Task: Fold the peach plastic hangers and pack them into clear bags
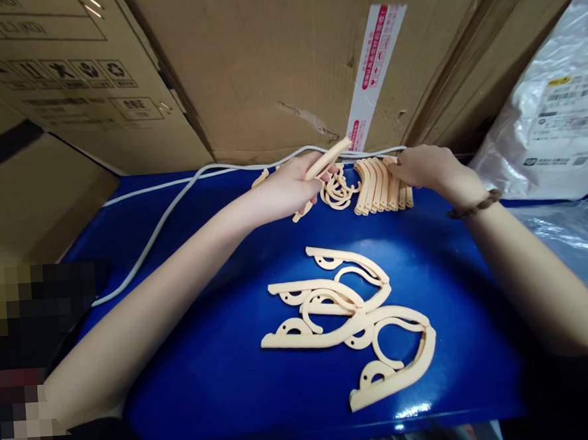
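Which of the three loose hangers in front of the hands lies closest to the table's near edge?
The lower-right hanger: its lower tip comes closest to the near edge of the blue table. The left hanger and top hanger lie farther back.

Carton (134, 57) marked "KG", "合格证" label (140, 108), recycling sign (115, 71)

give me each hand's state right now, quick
Left hand: closed, holding a cream piece.
Right hand: at the row of curved pieces; grip cannot be told.
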Motion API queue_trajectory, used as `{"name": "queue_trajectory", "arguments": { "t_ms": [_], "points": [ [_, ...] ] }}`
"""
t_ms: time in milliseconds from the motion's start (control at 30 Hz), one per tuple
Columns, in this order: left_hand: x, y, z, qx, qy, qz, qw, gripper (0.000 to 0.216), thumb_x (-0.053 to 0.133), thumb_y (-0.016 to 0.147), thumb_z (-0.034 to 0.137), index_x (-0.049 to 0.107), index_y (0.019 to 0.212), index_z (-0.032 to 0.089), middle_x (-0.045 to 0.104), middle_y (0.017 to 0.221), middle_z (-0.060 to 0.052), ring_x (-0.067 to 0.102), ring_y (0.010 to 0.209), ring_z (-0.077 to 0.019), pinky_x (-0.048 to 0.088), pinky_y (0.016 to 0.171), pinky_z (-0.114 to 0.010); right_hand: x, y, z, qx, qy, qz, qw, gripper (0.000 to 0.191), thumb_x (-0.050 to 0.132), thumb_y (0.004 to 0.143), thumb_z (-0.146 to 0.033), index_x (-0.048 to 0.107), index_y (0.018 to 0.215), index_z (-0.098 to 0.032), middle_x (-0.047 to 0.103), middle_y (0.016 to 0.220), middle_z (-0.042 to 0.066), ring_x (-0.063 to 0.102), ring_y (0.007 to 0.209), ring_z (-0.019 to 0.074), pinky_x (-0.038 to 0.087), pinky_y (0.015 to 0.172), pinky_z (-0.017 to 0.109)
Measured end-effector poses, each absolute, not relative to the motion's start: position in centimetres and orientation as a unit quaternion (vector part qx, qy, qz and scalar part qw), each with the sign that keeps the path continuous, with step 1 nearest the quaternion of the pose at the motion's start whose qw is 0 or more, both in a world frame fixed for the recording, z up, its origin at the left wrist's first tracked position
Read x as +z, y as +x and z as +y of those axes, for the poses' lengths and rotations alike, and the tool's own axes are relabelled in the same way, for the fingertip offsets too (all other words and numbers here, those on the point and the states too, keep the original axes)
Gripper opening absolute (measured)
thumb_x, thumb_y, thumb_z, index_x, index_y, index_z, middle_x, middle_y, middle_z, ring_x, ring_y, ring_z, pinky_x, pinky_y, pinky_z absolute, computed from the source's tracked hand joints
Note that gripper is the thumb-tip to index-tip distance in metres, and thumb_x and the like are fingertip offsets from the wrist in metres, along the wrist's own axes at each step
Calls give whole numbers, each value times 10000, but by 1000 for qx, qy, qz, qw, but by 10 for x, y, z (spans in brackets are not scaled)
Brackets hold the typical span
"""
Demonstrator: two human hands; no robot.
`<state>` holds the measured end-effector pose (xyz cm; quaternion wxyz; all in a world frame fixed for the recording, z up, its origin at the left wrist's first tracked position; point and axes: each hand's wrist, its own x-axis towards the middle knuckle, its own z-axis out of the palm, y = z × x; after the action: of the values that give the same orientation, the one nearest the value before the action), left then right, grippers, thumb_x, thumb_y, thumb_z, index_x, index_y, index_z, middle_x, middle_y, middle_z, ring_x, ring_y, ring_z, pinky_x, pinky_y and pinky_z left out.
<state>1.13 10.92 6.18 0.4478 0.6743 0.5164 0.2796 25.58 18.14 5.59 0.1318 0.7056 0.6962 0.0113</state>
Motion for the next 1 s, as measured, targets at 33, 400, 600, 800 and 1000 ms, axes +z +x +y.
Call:
{"name": "queue_trajectory", "arguments": {
  "t_ms": [33,400,600,800,1000],
  "points": [
    [63,12,109,288,666,520,451,536,473,733,-38,636,1213,139,556,737,14,480,490,-73,344,458,-187,54,257,183,14,704,698,130,504,393,1006,-379,681,1280,-70,672,1297,268,618,1243,405,471,980,494],
    [53,7,114,279,713,490,418,316,553,926,189,620,1233,150,537,701,28,476,593,-113,365,596,-235,53,262,191,-45,682,726,78,439,362,998,-277,733,808,-137,734,736,148,707,813,261,513,782,355],
    [56,9,112,291,705,487,426,275,551,940,170,621,1203,126,519,726,31,444,596,-100,342,596,-235,54,259,187,-27,687,725,50,406,386,993,-302,717,1100,-94,747,797,157,710,893,299,505,791,389],
    [58,10,111,290,702,487,432,278,560,933,169,614,1203,130,496,677,42,414,560,-101,321,580,-243,54,251,178,10,706,707,43,762,392,960,-711,642,1297,-75,730,1120,264,689,1070,383,508,868,474],
    [60,11,110,290,703,490,427,257,558,915,161,622,1163,141,500,696,34,426,571,-101,318,572,-236,48,235,166,54,700,709,63,1176,372,813,-929,436,1498,25,694,1183,334,668,1141,432,511,899,491]
  ]
}}
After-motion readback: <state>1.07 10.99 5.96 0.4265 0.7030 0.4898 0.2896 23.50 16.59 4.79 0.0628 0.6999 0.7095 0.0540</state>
